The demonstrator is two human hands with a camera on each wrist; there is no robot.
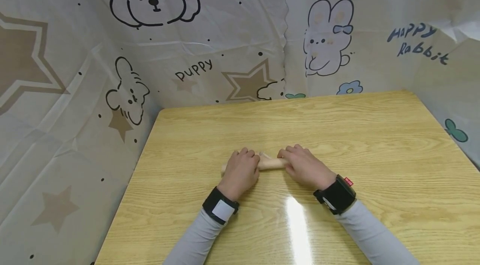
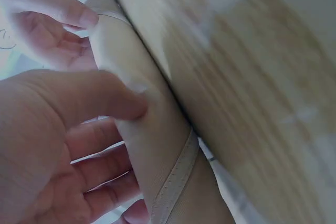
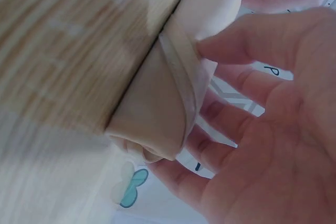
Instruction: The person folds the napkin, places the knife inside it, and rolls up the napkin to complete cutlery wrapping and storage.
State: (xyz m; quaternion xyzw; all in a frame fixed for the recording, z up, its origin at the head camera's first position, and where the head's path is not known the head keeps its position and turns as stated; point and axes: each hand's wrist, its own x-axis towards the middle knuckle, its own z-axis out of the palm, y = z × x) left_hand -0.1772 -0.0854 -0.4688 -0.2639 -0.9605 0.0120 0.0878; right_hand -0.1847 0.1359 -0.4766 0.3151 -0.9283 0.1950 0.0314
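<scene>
A beige cloth rolled into a long tube (image 1: 271,164) lies on the table, roughly left to right. My left hand (image 1: 241,172) grips its left part, covering much of it in the head view. Toward the other end, my right hand (image 1: 308,167) holds the roll. In the left wrist view, the left thumb (image 2: 118,98) presses the near side while the fingers curl behind. A stitched band (image 2: 176,177) slants across the fabric there. The right wrist view shows the right thumb (image 3: 226,43) on the cloth and loose folds (image 3: 139,150) at the roll's end.
The wood-grain table (image 1: 375,140) reaches back to a hanging cloth (image 1: 247,15) printed with cartoon animals and stars. Similar cloth hangs along the left and right sides. Light glares on the tabletop between the forearms. Each wrist wears a black band (image 1: 337,194).
</scene>
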